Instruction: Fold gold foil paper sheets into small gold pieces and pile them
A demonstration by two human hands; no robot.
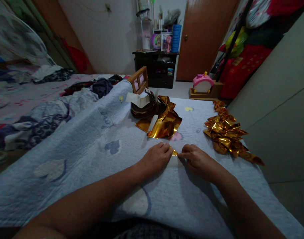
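Observation:
A small sheet of gold foil paper [175, 152], with a pale strip at its near edge, lies on the bed between my hands. My left hand [159, 155] has its fingers curled onto the sheet's left side. My right hand [197, 160] pinches the right side with thumb and forefinger. Just beyond is a loose stack of gold and dark foil sheets [166, 124] with some white slips among them. Off to the right sits a heap of folded gold foil pieces [225, 132]. My fingers hide part of the sheet.
A pale blue quilted cover [112, 179] with heart shapes lies under everything. Crumpled clothes and bedding [49, 109] are at the left. A pink toy [203, 83] stands past the bed's far edge, and a dark cabinet [154, 69] is against the wall.

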